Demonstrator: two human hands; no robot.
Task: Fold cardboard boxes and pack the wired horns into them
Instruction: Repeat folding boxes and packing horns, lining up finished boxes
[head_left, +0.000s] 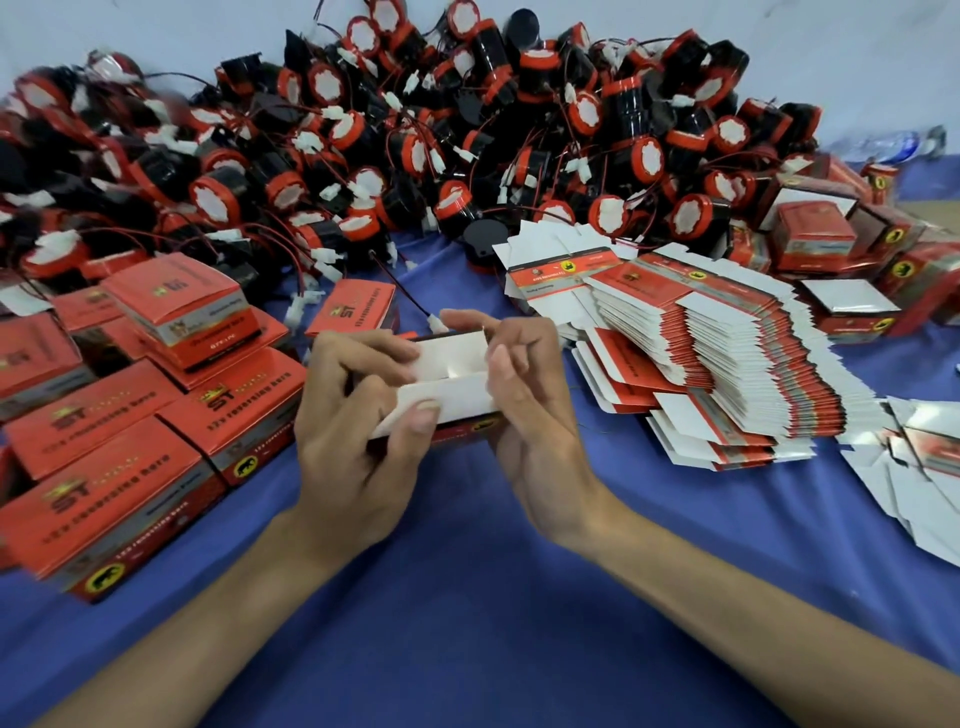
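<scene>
Nearest us, both forearms reach in over the blue cloth. The left hand is curled round the left end of a small cardboard box, thumb pressed on the near white flap. The right hand grips the right end, thumb at the flap edge, fingers bent over the far side. The box is held btwn the hands, mid-cloth, top flaps open w/ the white inside showing; we can't tell if a horn's in it. Just behind it lies a white connector on a thin wire. To our left, closed red boxes are stacked a couple deep. To our right we see a fanned stack of flat box blanks, w/ more loose ones at the edge. Further back, a big pile of red-and-black wired horns spans the table, w/ more folded boxes far right. A white wall stands behind.
</scene>
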